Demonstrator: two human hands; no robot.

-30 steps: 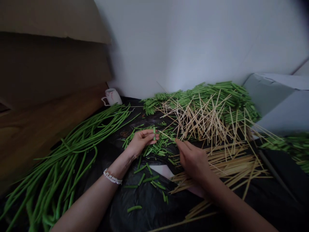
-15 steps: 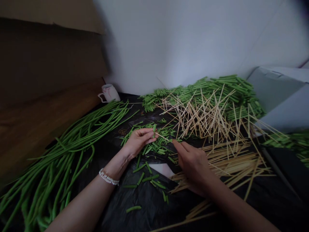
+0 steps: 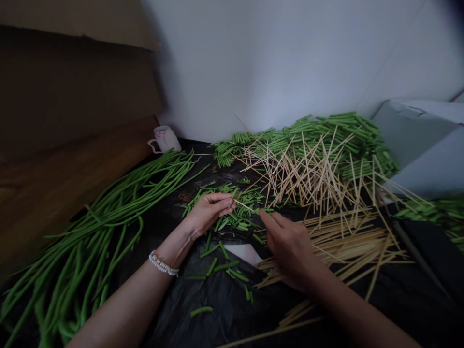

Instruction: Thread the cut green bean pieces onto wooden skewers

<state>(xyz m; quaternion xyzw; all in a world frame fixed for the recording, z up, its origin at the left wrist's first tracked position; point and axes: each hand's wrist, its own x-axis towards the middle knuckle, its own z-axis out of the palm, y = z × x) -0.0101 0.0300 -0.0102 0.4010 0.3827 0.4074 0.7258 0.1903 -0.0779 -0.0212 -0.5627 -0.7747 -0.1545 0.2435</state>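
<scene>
My left hand (image 3: 210,209), with a beaded bracelet on its wrist, pinches a short cut piece of green long bean (image 3: 235,192) between thumb and fingertips. A thin wooden skewer (image 3: 243,205) runs from that piece to my right hand (image 3: 290,244), whose fingers are closed on it. Another bit of green bean (image 3: 255,211) shows on the skewer at my right fingertips. How far the skewer's tip goes into the left piece is hidden by the fingers. Beneath both hands lies a loose heap of cut bean pieces (image 3: 239,222).
Long uncut beans (image 3: 108,208) spread along the left. Bean-loaded skewers (image 3: 326,140) are piled at the back right, their sticks pointing forward. Bare skewers (image 3: 351,237) lie beside my right hand on black plastic sheeting (image 3: 163,309). A mug (image 3: 166,138) stands at the back left.
The bean piece in my left hand has tipped from upright to leaning right and sits lower between the fingers. Both hands stay almost in place.
</scene>
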